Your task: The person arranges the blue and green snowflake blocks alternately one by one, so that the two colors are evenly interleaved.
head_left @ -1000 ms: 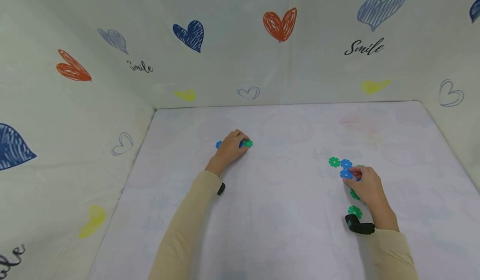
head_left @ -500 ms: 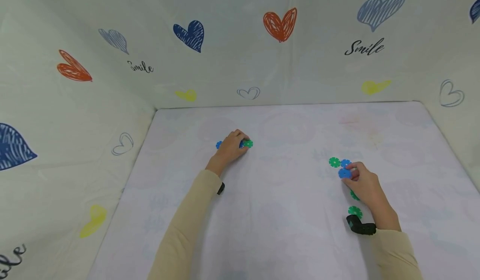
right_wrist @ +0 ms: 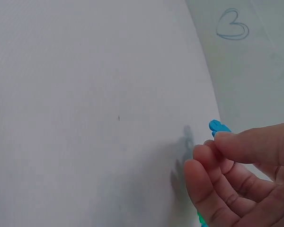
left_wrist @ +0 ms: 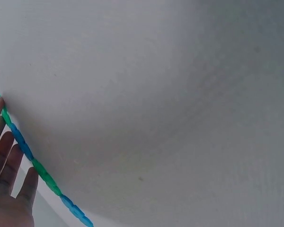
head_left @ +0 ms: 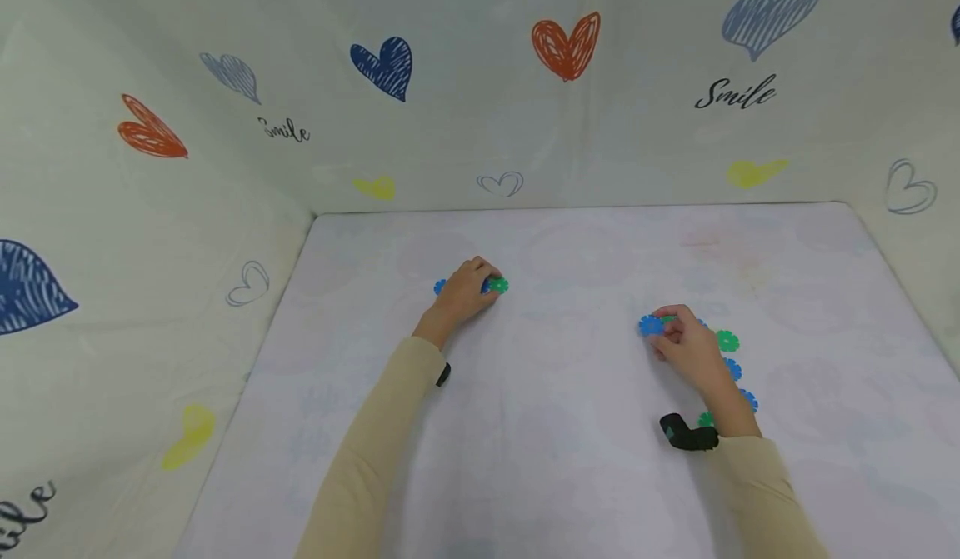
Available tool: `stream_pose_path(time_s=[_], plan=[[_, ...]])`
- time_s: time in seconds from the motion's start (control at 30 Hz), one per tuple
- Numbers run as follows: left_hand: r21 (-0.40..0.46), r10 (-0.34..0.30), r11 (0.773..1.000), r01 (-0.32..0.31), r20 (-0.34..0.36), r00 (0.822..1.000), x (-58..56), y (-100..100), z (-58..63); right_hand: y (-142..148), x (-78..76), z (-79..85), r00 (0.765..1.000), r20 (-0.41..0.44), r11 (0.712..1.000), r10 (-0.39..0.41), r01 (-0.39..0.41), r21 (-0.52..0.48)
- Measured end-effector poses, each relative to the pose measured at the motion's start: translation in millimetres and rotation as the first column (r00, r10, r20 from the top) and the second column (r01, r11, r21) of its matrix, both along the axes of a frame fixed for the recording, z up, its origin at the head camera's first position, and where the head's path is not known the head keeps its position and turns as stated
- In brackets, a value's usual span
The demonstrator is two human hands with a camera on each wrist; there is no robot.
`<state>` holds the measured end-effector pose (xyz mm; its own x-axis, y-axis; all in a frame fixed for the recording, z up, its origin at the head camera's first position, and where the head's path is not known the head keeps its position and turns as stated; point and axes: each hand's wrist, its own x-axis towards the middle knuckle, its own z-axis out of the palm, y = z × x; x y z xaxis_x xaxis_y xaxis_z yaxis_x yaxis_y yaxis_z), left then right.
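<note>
The left hand (head_left: 465,289) grips a chain of linked green and blue, plastic-looking, notched discs (left_wrist: 46,178), its thumb and fingers closing near the green end. From the head view the chain's long axis runs nearly level, nine to three o'clock, the green end pointing to three and a blue disc showing at nine; the hand covers the middle. In the left wrist view the chain appears edge-on as a thin strip slanting from eleven o'clock down to five. Toward three o'clock, well apart, the right hand (head_left: 687,349) pinches a single blue, flower-shaped, notched disc (head_left: 651,326) between thumb and finger; the disc juts out at the hand's ten o'clock, a flat face toward the head camera. A partly hidden green disc (head_left: 668,319) shows behind those fingertips. Outward from the right hand lie a green disc at three o'clock (head_left: 727,341), two blue discs toward four (head_left: 733,368), and another green near half past five (head_left: 705,419), partly covered. The black wrist camera (head_left: 686,433) sits at six, above the white-covered table (head_left: 570,426).
</note>
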<state>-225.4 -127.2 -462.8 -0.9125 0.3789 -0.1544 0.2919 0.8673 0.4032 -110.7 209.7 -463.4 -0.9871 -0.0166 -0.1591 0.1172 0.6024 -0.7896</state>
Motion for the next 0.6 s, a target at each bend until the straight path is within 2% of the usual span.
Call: stream_pose_path(time_s=[0.4, 0.6], plan=[[-0.003, -0.013, 1.0, 0.013, -0.002, 1.0, 1.1, 0, 3.5, -56, -29.6, -11.6, 0.999, 0.03, 0.992, -0.016, 0.02, -0.128], [-0.008, -0.015, 1.0, 0.015, -0.012, 1.0, 0.1, -1, 1.3, -77, -42.8, -11.2, 1.0, 0.021, 0.984, 0.018, -0.014, -0.18]])
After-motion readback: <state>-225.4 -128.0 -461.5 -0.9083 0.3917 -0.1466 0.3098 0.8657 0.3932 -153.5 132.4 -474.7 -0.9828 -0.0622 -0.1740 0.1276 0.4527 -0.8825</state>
